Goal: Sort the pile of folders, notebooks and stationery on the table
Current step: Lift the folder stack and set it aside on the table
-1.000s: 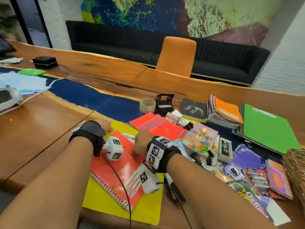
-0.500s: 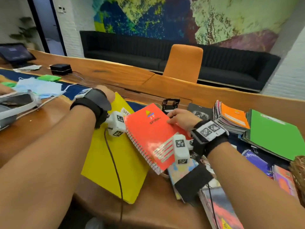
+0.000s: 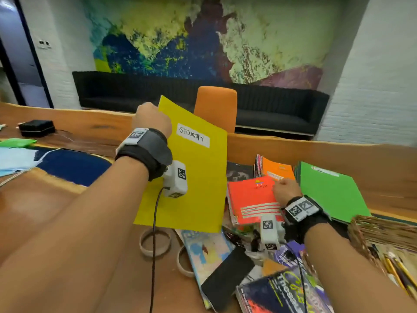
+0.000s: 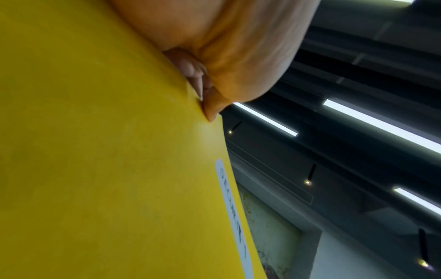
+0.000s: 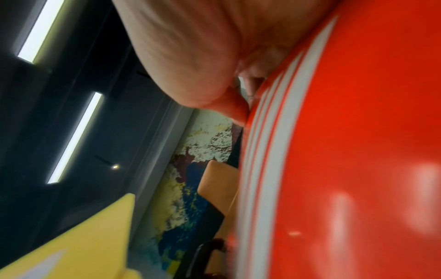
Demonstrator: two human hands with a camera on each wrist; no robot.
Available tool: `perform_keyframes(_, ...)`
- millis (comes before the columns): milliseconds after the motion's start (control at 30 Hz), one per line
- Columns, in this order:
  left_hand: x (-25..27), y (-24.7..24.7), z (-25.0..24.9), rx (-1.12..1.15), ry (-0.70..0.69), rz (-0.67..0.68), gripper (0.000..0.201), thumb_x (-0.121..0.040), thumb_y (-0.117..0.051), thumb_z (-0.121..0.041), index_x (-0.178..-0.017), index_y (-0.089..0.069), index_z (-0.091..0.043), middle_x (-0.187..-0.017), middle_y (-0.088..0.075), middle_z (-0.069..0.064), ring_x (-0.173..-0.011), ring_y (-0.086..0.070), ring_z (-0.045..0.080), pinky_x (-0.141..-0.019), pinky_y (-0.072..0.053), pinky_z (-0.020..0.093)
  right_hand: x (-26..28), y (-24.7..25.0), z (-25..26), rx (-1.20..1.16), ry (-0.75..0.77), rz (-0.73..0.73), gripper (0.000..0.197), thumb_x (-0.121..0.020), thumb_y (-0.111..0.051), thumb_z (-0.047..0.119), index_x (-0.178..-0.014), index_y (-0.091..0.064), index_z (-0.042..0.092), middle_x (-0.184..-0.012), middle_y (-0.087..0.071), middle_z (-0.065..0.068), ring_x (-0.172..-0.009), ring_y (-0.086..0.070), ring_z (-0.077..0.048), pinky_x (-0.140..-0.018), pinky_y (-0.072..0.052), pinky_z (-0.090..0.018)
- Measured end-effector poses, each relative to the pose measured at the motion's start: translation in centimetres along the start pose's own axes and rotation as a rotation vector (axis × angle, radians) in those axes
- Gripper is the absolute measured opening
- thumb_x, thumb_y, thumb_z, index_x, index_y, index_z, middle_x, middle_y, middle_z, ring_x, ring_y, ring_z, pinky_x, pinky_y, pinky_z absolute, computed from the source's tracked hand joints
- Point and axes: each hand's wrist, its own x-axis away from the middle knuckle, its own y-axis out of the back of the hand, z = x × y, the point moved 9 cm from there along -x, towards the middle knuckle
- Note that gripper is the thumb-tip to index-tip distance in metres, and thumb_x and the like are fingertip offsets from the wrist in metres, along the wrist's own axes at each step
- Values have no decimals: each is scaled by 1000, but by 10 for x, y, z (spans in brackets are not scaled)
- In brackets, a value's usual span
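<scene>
Left hand pinches yellow folder by its top corner, lifted clear at 11 o'clock, likely to separate it. Your right hand grips red notebook at 1 o'clock, over the worktop pile beside green folder.

Head view looks down; wrist views close, facing ceiling.

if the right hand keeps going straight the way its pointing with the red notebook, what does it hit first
Most likely the orange notebook stacked just beyond the red notebook that the right hand grips; the green folder lies just right of that line. Depth is uncertain.
</scene>
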Motion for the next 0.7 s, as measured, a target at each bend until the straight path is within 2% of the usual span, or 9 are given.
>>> perform_keyframes(133,-3,-19,-13,156,0,-46,19,-92,-48,-11,-77,-60,-8,-102,-65,22,-102,-61,40,-66,-40,39,-5,-4,-36,41,-48,85,29,-96,-47,8,-73,-62,-1,-74,-57,-18,-71,-52,-29,-62,-37,-32)
perform_keyframes(200,-2,-36,-23,239,-4,-38,20,-91,-47,-11,-87,-66,-3,-108,-66,22,-101,-61,40,-68,-43,38,-2,3,-37,43,-47,87,30,-97,-47,11,-76,-63,-3,-78,-61,-21,-71,-54,-30,-65,-42,-33)
perform_keyframes(267,3,-64,-35,267,-8,21,21,-90,-48,-11,-87,-68,-4,-92,-63,19,-85,-57,39,-66,-42,37,-1,18,-23,-193,24,86,24,-97,-54,17,-80,-65,4,-84,-65,-17,-79,-60,-29,-70,-44,-33)
perform_keyframes(367,16,-111,-53,263,12,138,22,-90,-46,-9,-72,-57,-7,-74,-47,15,-73,-42,31,-62,-35,36,6,22,-5,-706,-88,400,33,-89,-66,46,-106,-70,18,-105,-72,-6,-95,-67,-25,-87,-53,-40)
perform_keyframes(433,25,-136,-65,259,57,200,27,-96,-44,-10,-94,-68,2,-98,-63,25,-94,-58,42,-76,-46,41,10,37,5,-696,-55,509,26,-91,-67,37,-113,-67,23,-113,-69,-4,-101,-67,-24,-90,-54,-45)
perform_keyframes(500,36,-166,-81,277,91,287,34,-100,-43,-15,-123,-62,2,-128,-60,22,-121,-55,37,-97,-44,39,-5,67,-4,-681,-43,387,13,-95,-62,14,-107,-65,15,-101,-71,-7,-80,-71,-19,-70,-59,-35)
perform_keyframes(567,53,-202,-103,373,90,441,37,-100,-47,-20,-129,-59,0,-133,-58,20,-124,-54,36,-103,-45,41,-29,97,-22,-674,-71,227,9,-95,-59,8,-102,-64,10,-96,-70,-10,-73,-70,-19,-61,-58,-31)
perform_keyframes(633,83,-245,-125,464,80,671,36,-97,-56,-25,-126,-61,-4,-129,-62,18,-119,-58,36,-102,-48,46,-57,127,-42,-543,-125,64,10,-96,-59,15,-102,-64,9,-108,-69,-15,-95,-68,-29,-84,-56,-40)
perform_keyframes(700,117,-286,-144,408,49,867,33,-96,-60,-26,-123,-61,-7,-122,-64,15,-112,-62,36,-99,-49,45,-76,149,-57,-356,-198,-5,21,-102,-49,24,-108,-60,8,-125,-60,-18,-117,-56,-33,-99,-44,-37)
